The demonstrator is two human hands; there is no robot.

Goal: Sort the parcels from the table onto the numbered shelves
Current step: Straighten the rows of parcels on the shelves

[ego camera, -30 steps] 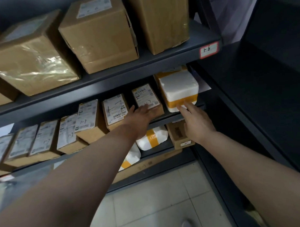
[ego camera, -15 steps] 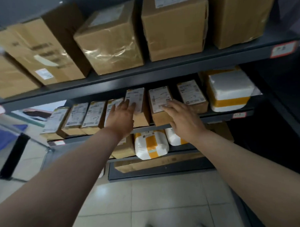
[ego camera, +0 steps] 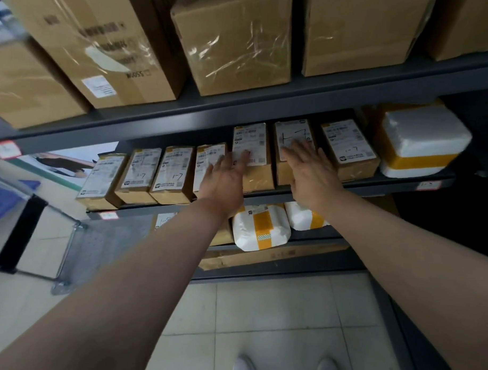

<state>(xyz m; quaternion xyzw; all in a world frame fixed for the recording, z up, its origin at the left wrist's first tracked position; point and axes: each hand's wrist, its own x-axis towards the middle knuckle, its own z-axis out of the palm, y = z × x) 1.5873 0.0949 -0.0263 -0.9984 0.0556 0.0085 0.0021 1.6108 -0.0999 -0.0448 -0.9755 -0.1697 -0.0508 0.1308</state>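
Shelving (ego camera: 267, 111) of dark metal carried big cardboard boxes (ego camera: 234, 40) above and, on its middle level, a row of small labelled parcels (ego camera: 171, 174) ending at a taped foam box (ego camera: 421, 141). Both hands lay flat, outstretched, grasping nothing: the left hand (ego camera: 223, 181) touched one brown parcel (ego camera: 252, 138), the right hand (ego camera: 309, 173) its neighbour (ego camera: 291, 131) with a handwritten mark. Step in hand seemed to be squaring the row; next would likely call for fetching another parcel from the unseen table.
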